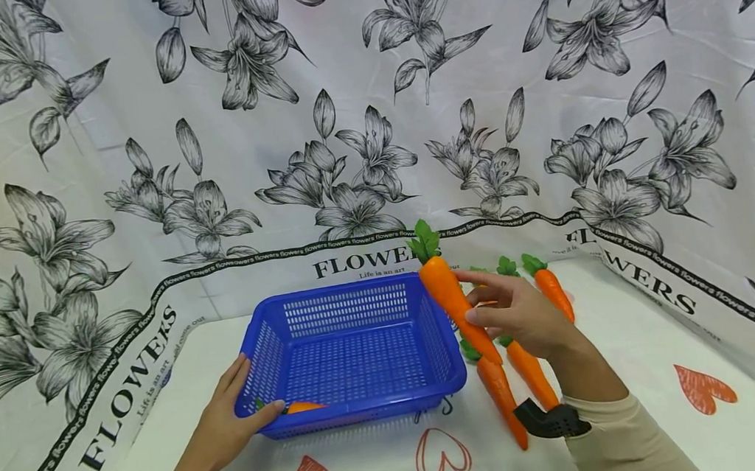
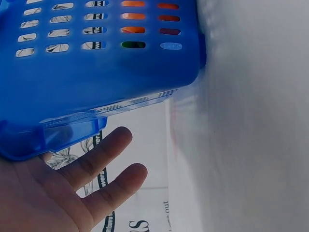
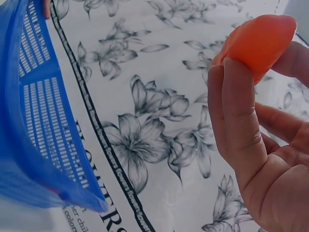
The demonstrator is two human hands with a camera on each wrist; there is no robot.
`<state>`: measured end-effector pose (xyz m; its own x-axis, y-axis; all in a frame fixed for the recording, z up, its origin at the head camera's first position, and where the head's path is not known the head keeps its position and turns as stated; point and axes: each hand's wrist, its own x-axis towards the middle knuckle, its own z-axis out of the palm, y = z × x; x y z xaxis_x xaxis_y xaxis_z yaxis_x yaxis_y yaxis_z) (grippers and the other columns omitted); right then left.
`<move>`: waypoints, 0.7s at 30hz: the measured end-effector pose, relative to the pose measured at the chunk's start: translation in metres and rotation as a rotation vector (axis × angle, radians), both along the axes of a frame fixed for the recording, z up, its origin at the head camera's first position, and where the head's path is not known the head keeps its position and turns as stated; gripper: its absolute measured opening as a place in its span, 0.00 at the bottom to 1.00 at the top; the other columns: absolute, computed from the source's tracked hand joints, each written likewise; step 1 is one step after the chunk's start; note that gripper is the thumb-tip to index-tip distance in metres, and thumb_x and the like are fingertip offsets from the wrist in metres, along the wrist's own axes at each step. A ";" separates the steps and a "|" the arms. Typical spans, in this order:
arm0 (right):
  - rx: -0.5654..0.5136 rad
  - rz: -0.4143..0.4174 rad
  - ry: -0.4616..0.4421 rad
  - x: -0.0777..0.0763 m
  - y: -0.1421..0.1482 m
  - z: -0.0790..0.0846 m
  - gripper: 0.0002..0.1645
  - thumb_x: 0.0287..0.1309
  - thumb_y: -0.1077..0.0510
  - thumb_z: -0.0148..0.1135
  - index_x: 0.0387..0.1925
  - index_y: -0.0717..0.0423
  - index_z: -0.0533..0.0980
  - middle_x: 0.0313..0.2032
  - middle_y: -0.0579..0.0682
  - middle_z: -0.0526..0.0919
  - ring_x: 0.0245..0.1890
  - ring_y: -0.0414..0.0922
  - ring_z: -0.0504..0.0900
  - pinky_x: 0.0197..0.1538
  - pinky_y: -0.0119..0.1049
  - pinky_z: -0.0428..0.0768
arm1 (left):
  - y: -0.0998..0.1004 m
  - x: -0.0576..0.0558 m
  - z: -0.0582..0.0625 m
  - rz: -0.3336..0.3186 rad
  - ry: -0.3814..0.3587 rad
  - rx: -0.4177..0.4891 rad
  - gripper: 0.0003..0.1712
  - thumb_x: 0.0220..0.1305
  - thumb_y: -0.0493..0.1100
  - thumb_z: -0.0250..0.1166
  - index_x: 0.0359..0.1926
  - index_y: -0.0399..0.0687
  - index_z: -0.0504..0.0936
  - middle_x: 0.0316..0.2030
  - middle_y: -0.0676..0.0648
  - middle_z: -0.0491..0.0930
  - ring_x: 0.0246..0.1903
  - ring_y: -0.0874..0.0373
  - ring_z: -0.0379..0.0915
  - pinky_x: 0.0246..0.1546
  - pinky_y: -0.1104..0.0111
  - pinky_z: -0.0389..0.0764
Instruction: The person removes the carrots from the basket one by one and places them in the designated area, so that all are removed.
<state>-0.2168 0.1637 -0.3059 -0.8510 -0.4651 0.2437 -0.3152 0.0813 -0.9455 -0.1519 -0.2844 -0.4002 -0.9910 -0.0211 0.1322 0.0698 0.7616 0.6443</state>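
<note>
My right hand (image 1: 520,313) pinches an orange carrot (image 1: 452,296) with a green leafy top, between thumb and fingers. The carrot is tilted, leaves up, just by the right rim of a blue plastic basket (image 1: 364,406). In the right wrist view the carrot's orange end (image 3: 263,43) shows above the fingertips. My left hand (image 1: 228,417) holds the basket's near left corner, thumb over the rim; two of its fingers (image 2: 116,191) stretch out straight in the left wrist view. Inside the basket, another carrot (image 1: 304,406) lies along the near wall, partly hidden by it.
Right of the basket, several carrots lie on the white table cover (image 1: 631,334): a near one (image 1: 502,403), one beside it (image 1: 531,371) and a far one (image 1: 555,292), others partly hidden behind my right hand. A flower-printed curtain (image 1: 370,147) stands behind the table.
</note>
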 end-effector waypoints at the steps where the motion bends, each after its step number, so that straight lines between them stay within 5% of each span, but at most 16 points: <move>1: 0.000 -0.007 0.004 0.000 0.003 0.000 0.37 0.59 0.62 0.65 0.69 0.57 0.65 0.42 0.64 0.75 0.34 0.54 0.79 0.34 0.44 0.83 | 0.000 0.000 0.000 -0.002 0.004 0.002 0.61 0.56 0.63 0.67 0.75 0.38 0.44 0.74 0.39 0.38 0.68 0.29 0.38 0.57 0.30 0.49; 10: -0.033 -0.012 -0.016 0.002 0.025 -0.003 0.37 0.59 0.64 0.63 0.69 0.61 0.63 0.43 0.65 0.71 0.33 0.51 0.78 0.31 0.39 0.81 | -0.002 -0.001 -0.001 -0.011 0.022 0.007 0.59 0.56 0.60 0.68 0.75 0.37 0.45 0.74 0.37 0.39 0.68 0.27 0.38 0.56 0.29 0.49; 21: -0.008 -0.076 0.007 0.005 0.052 -0.008 0.35 0.61 0.64 0.61 0.68 0.63 0.62 0.46 0.67 0.71 0.41 0.55 0.79 0.38 0.49 0.83 | -0.001 -0.001 -0.001 -0.001 0.000 -0.005 0.59 0.56 0.61 0.68 0.75 0.38 0.44 0.74 0.37 0.38 0.68 0.27 0.39 0.56 0.29 0.49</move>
